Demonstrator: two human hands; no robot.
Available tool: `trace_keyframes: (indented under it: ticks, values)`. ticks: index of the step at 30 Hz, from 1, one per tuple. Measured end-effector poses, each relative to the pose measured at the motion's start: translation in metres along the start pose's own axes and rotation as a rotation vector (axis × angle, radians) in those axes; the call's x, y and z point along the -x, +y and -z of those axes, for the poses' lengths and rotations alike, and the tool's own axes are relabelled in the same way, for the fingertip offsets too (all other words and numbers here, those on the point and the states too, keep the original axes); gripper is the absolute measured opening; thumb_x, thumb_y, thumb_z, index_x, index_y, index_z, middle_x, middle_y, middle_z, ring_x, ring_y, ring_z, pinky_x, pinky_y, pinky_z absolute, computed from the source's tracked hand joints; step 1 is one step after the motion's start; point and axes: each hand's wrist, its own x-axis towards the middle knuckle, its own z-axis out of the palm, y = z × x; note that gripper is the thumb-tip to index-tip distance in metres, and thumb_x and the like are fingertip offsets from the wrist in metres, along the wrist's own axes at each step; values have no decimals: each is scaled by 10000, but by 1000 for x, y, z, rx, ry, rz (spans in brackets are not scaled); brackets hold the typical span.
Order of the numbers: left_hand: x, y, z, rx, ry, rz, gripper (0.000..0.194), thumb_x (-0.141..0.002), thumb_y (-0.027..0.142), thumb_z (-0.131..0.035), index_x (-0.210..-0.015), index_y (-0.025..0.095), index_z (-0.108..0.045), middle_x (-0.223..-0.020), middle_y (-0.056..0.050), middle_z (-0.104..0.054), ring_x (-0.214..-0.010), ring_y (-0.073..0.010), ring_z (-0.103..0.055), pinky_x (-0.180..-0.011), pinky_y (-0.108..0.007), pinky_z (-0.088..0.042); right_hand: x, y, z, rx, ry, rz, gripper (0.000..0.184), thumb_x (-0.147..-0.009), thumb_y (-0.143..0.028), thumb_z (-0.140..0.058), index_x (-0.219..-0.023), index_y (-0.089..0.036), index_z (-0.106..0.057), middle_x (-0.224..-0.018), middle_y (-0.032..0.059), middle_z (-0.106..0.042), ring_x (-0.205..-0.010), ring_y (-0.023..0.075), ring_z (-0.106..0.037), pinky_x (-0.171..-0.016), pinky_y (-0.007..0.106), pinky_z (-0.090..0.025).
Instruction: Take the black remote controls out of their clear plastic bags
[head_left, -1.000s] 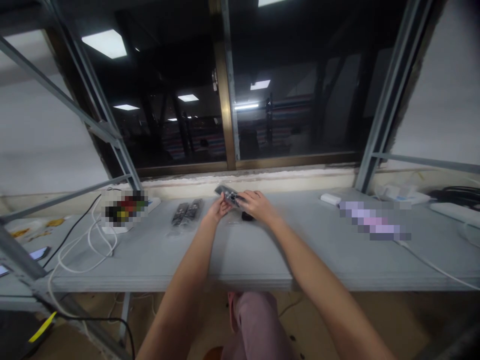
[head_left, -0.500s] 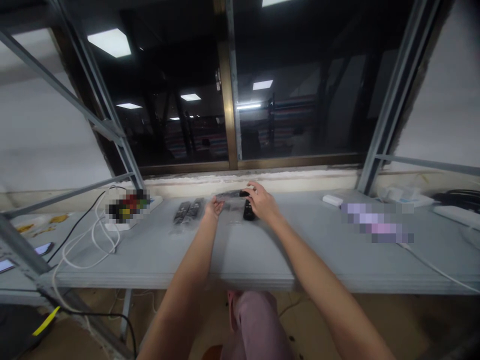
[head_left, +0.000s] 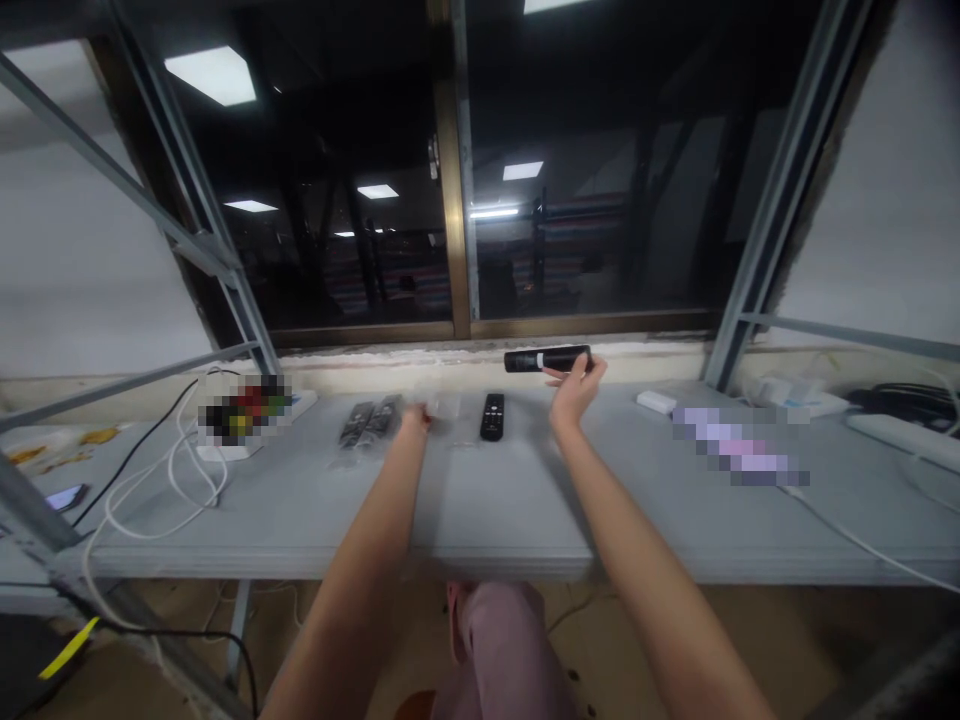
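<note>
My right hand (head_left: pixel 574 393) grips a black remote control (head_left: pixel 551 359) by its right end, holding it level above the far part of the table. A white patch shows on that remote's middle. My left hand (head_left: pixel 417 416) is closed on a clear plastic bag (head_left: pixel 445 404), thin and blurred, low over the tabletop. Between my hands a second black remote control (head_left: pixel 492 418) lies bare on the table, buttons up. Left of my left hand, wrapped remote controls (head_left: pixel 367 425) lie side by side in clear plastic.
The grey table (head_left: pixel 495 510) runs along a dark window (head_left: pixel 600 230). At left are a white power strip (head_left: pixel 229 450) and looped white cables (head_left: pixel 169 455). At right lie a white adapter (head_left: pixel 655 402) and a blurred purple object (head_left: pixel 739 445). Metal posts (head_left: pixel 776 200) frame both sides.
The remote control in my right hand has come out of the plastic bag and moved right and up. My left hand has shifted slightly left with the bag. The bare remote is now uncovered.
</note>
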Motion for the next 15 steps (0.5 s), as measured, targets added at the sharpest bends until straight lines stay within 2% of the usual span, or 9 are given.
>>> trace_keyframes:
  ticks: [3,6,8,12,15]
  values:
    - [5,-4,-6,-42,46,-50,667,-823,61,-539,-1386,273,-250,-727,59,-582,-459,-61,-512,-481,-137,-415,1,8,0,35,-101,12,345,-894,-511,-324,-1055,-215,-399,-889,40,-617,-702,161,-669,-611,253,-484]
    - [10,-9,-12,-80,4,-99,806,-804,113,-610,-1438,316,-156,-829,38,-630,-519,-64,-562,-500,-135,-431,7,20,-3,192,-240,88,283,-874,-471,-382,-943,-212,-473,-882,49,-640,-776,168,-635,-752,297,-474]
    - [14,-14,-15,-115,-84,-128,899,-770,124,-660,-1459,308,-113,-874,18,-645,-583,-75,-594,-532,-145,-457,10,29,-6,276,-334,163,257,-866,-453,-397,-863,-216,-496,-891,56,-642,-812,177,-606,-792,313,-458]
    - [23,-22,-20,-256,-349,-154,1077,-655,-65,-659,-1488,244,-50,-825,4,-650,-674,-103,-612,-617,-162,-484,11,49,-8,540,-454,254,202,-857,-386,-399,-784,-224,-495,-814,43,-625,-779,190,-578,-744,317,-452]
    - [26,-24,-24,-331,-427,-153,1070,-617,-129,-623,-1490,209,-102,-726,28,-622,-632,-99,-597,-635,-164,-475,10,62,-7,766,-546,256,110,-819,-280,-426,-844,-224,-517,-860,46,-637,-741,183,-591,-652,292,-448]
